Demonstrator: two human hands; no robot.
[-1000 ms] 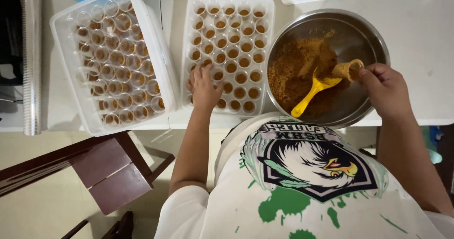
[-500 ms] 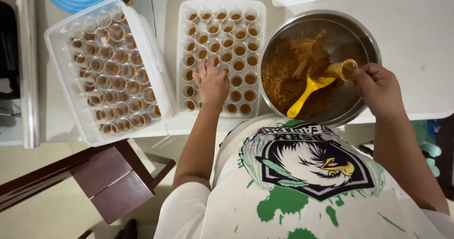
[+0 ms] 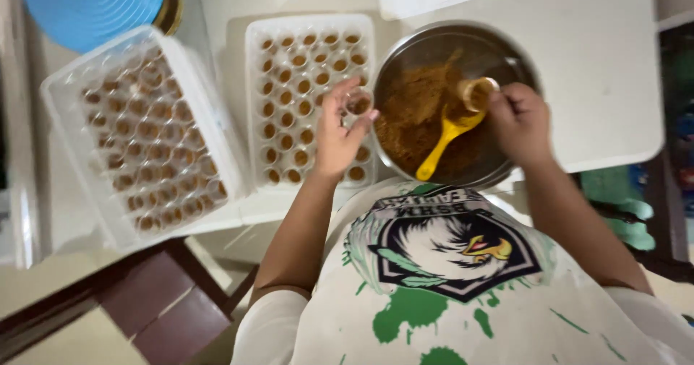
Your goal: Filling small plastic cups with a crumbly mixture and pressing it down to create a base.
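A: What is held by the left hand (image 3: pixel 334 139)?
B: A small cup (image 3: pixel 358 103), pinched above the tray (image 3: pixel 254 97).
A: The right hand (image 3: pixel 519 121)?
B: Closed on another cup (image 3: pixel 477 92), over the bowl (image 3: pixel 522 67).

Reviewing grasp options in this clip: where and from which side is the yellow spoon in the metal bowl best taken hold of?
Probably by the free handle end of the yellow spoon, coming from the person's side of the metal bowl. The handle slants up out of the brown powder towards the near rim, bare and clear of both hands; its scoop end sits buried in powder.
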